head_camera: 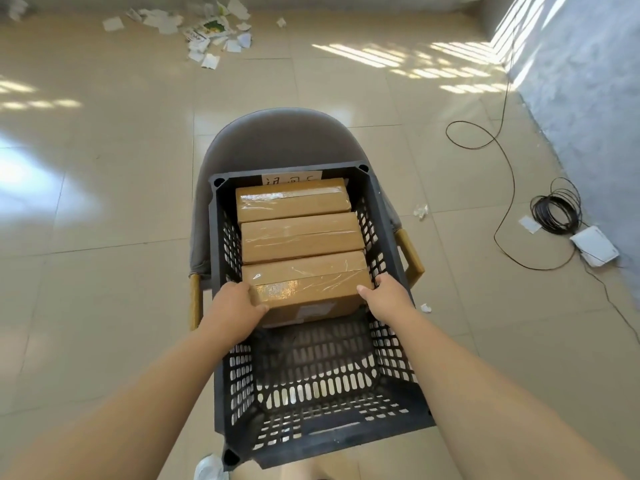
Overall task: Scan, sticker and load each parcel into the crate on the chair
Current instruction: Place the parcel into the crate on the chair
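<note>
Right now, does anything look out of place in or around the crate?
In the crate nothing: three parcels line up squarely in a row. On the floor, torn paper scraps lie strewn far left, and a loose black cable snakes along the right, a possible trip hazard.

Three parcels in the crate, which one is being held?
The nearest parcel: the left hand and right hand grip its ends. The middle parcel and far parcel lie untouched.
</note>
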The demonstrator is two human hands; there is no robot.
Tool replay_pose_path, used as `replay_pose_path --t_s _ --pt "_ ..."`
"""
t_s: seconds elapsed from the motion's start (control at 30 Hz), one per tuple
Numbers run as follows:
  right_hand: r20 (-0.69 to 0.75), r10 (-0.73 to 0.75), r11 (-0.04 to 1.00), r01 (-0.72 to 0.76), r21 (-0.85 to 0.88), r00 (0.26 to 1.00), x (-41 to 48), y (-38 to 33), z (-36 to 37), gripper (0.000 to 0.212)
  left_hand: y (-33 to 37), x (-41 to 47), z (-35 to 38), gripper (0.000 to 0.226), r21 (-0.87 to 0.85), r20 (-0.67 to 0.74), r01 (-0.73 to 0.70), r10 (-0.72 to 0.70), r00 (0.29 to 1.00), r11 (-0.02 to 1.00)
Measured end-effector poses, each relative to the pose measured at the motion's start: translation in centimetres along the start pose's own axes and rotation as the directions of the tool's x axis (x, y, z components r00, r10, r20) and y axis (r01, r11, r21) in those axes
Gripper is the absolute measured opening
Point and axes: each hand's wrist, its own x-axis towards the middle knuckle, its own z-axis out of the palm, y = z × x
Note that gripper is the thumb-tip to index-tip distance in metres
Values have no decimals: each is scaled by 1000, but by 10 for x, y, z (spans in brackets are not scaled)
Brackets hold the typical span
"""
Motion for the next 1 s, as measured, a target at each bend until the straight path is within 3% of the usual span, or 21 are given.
replay_pose_path --t_s 0.3,0.47,0.67,0.8,1.0 --pt "-51 -177 972 166 -167 983 -63 -13 -34 39 -2 -27 -35 43 90 46 -174 170 984 981" --pt "-51 -170 968 156 -199 984 -124 -5 -29 37 -10 -46 -50 36 135 108 -317 304 947 939" --pt "-148 -30 991 10 -133 989 -210 19 19 47 -24 -73 -59 28 266 286 -527 456 843 807" --pt "-191 98 993 -108 -40 977 -273 48 68 43 -27 -102 -59 27 330 421 -659 519 744 676" --pt "-216 315 947 -292 132 924 -375 101 138 55 -22 -172 -28 22 336 583 -812 571 578 478"
